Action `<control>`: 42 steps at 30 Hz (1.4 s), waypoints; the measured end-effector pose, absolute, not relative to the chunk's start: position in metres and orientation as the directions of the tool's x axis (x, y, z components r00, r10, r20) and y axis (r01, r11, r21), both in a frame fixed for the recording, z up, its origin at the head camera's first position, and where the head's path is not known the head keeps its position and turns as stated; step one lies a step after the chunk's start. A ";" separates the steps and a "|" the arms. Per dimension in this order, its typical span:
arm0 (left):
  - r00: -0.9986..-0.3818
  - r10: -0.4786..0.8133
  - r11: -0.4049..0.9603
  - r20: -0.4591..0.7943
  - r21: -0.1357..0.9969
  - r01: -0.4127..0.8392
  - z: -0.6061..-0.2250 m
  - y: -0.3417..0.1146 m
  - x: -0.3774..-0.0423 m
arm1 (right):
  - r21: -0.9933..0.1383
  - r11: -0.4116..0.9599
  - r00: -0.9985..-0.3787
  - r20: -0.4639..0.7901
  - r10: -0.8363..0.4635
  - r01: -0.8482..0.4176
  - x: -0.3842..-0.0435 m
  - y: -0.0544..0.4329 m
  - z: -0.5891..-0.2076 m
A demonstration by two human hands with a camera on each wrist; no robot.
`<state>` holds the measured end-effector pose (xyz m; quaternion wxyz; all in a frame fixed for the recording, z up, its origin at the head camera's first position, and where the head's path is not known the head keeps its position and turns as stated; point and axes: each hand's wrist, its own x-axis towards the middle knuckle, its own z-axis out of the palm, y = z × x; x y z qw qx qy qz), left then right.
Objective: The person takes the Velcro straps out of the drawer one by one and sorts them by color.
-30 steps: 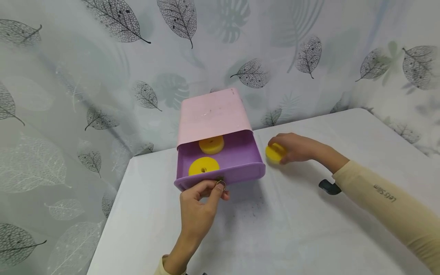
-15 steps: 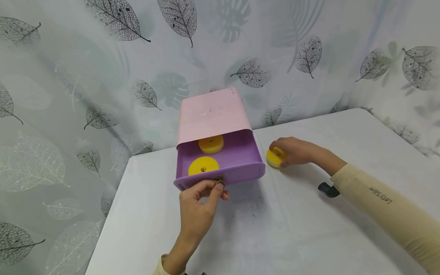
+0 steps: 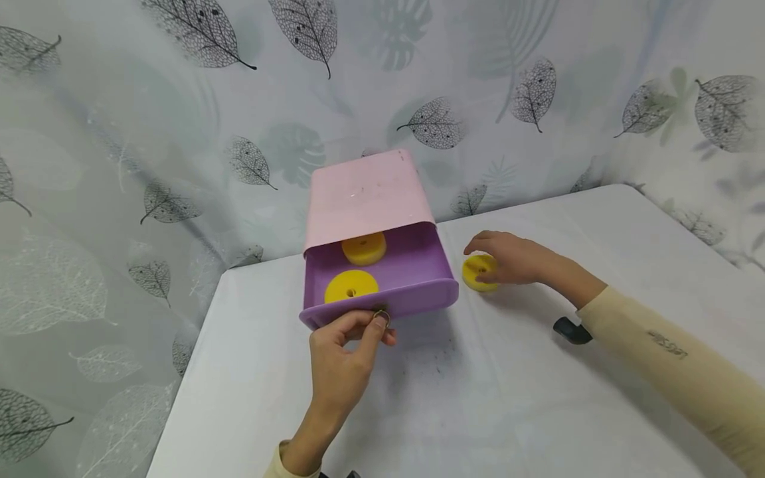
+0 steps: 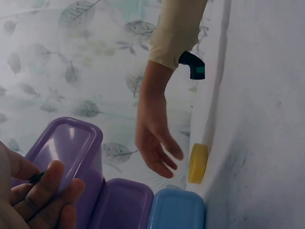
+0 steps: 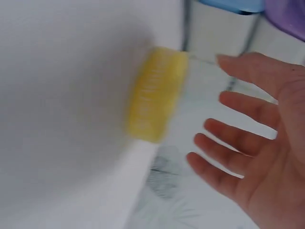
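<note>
Head view: the left hand [image 3: 339,368] pinches the metal ring pull [image 3: 380,313] of a purple plastic drawer [image 3: 421,299] with two pierced yellow discs [image 3: 339,285]; to its right, the right hand [image 3: 510,259], grasping nothing, hovers by a lone round yellow disc [image 3: 469,273] on the white desk [image 3: 263,372]. Left wrist view: right hand and disc apart. Right wrist view: fingers [image 5: 221,151] extended.

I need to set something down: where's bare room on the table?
Left of the drawer, and in front between the left hand and right sleeve, the table is bare but for specks. Right of the drawer is crowded: the right hand beside a yellow disc.
</note>
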<state>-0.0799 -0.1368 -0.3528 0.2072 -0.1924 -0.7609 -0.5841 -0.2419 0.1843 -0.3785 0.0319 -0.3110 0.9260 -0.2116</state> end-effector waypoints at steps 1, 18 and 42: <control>-0.840 0.051 0.244 0.541 0.808 0.536 -0.353 -0.137 -0.080 | -0.412 0.706 -0.801 0.111 -0.589 -0.576 -0.240 0.183 -0.372; -0.846 0.053 0.229 0.531 0.818 0.528 -0.355 -0.137 -0.080 | -0.358 0.362 -0.508 0.644 -0.572 -0.861 -0.196 0.136 -0.279; -0.809 0.026 0.288 0.587 0.771 0.569 -0.354 -0.134 -0.071 | -0.404 0.182 -0.356 0.411 -0.840 -0.897 -0.193 0.080 -0.258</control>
